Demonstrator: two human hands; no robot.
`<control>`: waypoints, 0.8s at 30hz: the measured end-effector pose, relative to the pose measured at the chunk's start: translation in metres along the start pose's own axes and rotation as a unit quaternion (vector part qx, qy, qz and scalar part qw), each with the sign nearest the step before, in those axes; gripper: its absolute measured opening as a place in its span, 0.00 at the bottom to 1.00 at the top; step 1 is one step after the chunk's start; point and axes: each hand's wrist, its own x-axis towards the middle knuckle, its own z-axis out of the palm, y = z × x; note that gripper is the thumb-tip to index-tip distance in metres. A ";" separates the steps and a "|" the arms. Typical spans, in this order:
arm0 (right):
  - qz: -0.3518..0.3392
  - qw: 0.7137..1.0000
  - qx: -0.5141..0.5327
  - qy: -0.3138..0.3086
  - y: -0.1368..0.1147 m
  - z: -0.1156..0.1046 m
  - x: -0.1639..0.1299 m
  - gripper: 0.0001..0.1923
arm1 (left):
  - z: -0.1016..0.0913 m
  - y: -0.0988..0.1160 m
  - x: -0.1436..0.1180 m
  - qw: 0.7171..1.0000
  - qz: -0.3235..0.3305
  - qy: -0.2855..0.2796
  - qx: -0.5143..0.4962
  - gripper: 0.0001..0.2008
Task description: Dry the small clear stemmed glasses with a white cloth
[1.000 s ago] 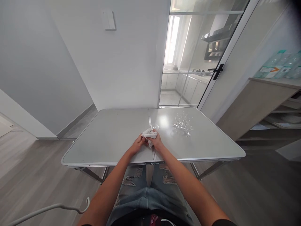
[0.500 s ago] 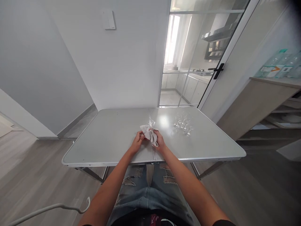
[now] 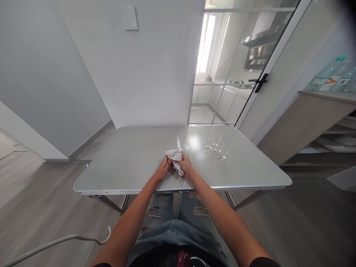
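Over the near middle of the table, my left hand [image 3: 163, 167] is closed on the left part of a crumpled white cloth [image 3: 177, 166]. My right hand [image 3: 187, 165] is closed at the cloth's right side, its fingers bent around the fabric. A small clear stemmed glass [image 3: 185, 148] sticks out of the cloth just beyond my right fingers, tilted away and to the right. The cloth and fingers hide part of the glass, so I cannot tell which fingers press on it.
Several clear stemmed glasses [image 3: 218, 145] stand close together on the right half of the grey folding table [image 3: 125, 159]. Behind the table are a white wall [image 3: 150, 74] and a glass door [image 3: 222, 66]. Plastic bottles [image 3: 329, 76] stand on a shelf to the right.
The glass has turned, its free end swinging to the right. The cloth has shifted and refolded between my hands, which stay close together. The glasses on the right have not moved.
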 end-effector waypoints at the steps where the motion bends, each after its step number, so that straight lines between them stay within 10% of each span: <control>1: -0.004 1.000 0.010 0.012 -0.001 -0.002 0.001 0.24 | 0.001 0.000 0.000 1.000 0.001 -0.003 -0.007 0.26; 7: -0.031 0.992 0.104 0.064 -0.009 -0.014 0.005 0.23 | 0.004 -0.005 0.004 0.998 0.005 -0.014 -0.056 0.28; 17: 0.035 0.991 0.085 -0.099 -0.015 -0.002 -0.003 0.23 | 0.004 0.001 0.000 0.977 -0.042 -0.079 -0.195 0.28; 24: -0.027 0.991 0.116 0.054 -0.010 -0.011 0.005 0.27 | 0.005 -0.008 0.003 0.997 -0.001 -0.025 -0.068 0.22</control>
